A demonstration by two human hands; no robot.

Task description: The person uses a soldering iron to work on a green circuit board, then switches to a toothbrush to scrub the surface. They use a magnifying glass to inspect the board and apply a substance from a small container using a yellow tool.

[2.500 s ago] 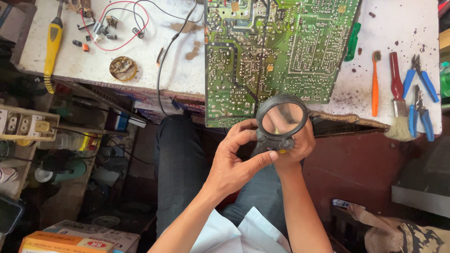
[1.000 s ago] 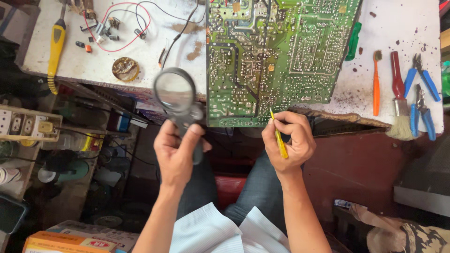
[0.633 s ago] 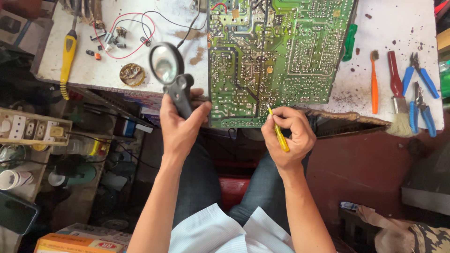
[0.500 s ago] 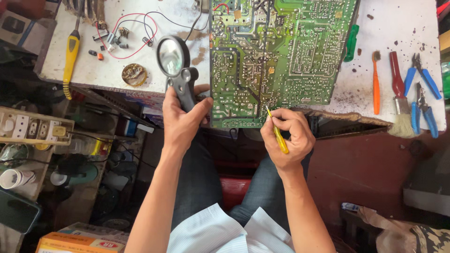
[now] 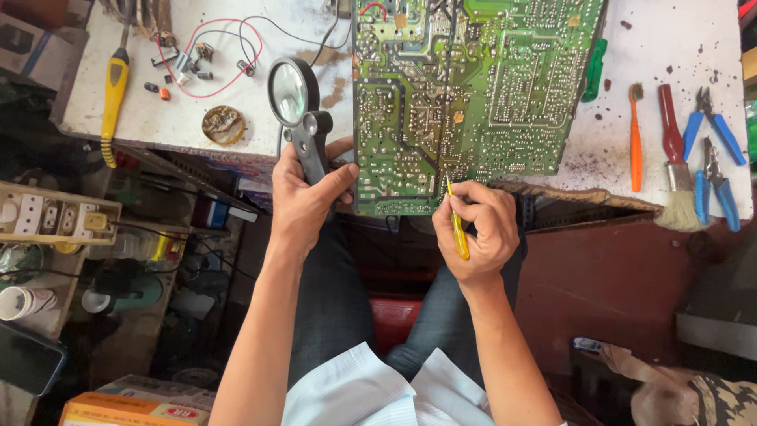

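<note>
Fingers of the right hand (image 5: pixel 481 229) are pinching tight around a thin yellow tool (image 5: pixel 456 225), the tip pointing up at the bottom edge of the green circuit board (image 5: pixel 473 79). Can't tell whether the tip is actually touching the board or sitting just off it. The left hand (image 5: pixel 303 201) is wrapping its fingers closed around the dark handle of a magnifying glass (image 5: pixel 292 99), thumb lying across the grip, with the lens hanging over the white table (image 5: pixel 260 126) just left of the board, not over the spot the tool is aiming at.

The board itself is lying flat, solder side up, its near edge poking out past the table edge over the person's lap.

Further out: a round tin (image 5: pixel 223 125) and a loop of red wire (image 5: pixel 213 55) beside the lens, a yellow-handled tool (image 5: pixel 114 87) far left, and on the right an orange-handled brush (image 5: pixel 635 134), a red-handled brush (image 5: pixel 674 158) and blue pliers (image 5: pixel 714 150).

What I'd worry about: that overhanging edge has nothing under it, so pushing down with the tool could be tipping or sliding the board. And with the lens off to the side, the tip is working among tightly packed solder points unmagnified, so a slip could scratch a trace or bridge two joints.
</note>
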